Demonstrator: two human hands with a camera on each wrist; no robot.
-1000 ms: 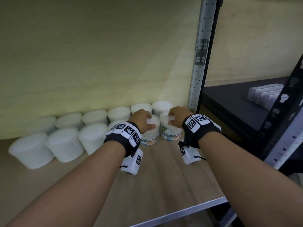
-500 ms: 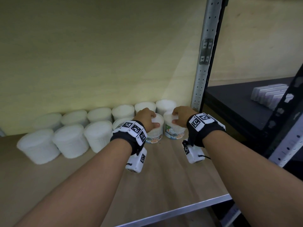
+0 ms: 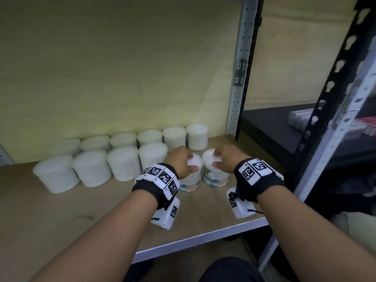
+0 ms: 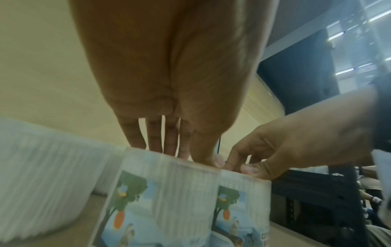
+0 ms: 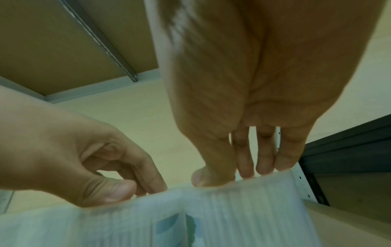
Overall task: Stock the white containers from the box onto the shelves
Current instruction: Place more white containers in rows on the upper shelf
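Note:
Two white labelled containers stand side by side on the wooden shelf (image 3: pixel 61 216), in front of the stocked rows. My left hand (image 3: pixel 188 161) grips the lid of the left container (image 3: pixel 192 179) from above, thumb on the near side. My right hand (image 3: pixel 216 159) grips the right container (image 3: pixel 215 176) the same way. In the left wrist view my fingers (image 4: pixel 154 135) reach over the left container (image 4: pixel 165 192), and the right hand (image 4: pixel 285 147) holds its neighbour (image 4: pixel 245 200). The right wrist view shows my thumb and fingers (image 5: pixel 243 160) on the right container (image 5: pixel 243 217), blurred.
Two rows of plain white containers (image 3: pixel 124 163) line the back of the shelf towards the left. A grey perforated upright (image 3: pixel 242 68) stands just right of my hands. Beyond it is a black shelf (image 3: pixel 270 127) with flat packs (image 3: pixel 301 117). The metal front edge (image 3: pixel 203 239) is near my wrists.
The head view has drawn back, showing more of the shelf front. Both hands stay on the same two containers, which seem slightly nearer the front.

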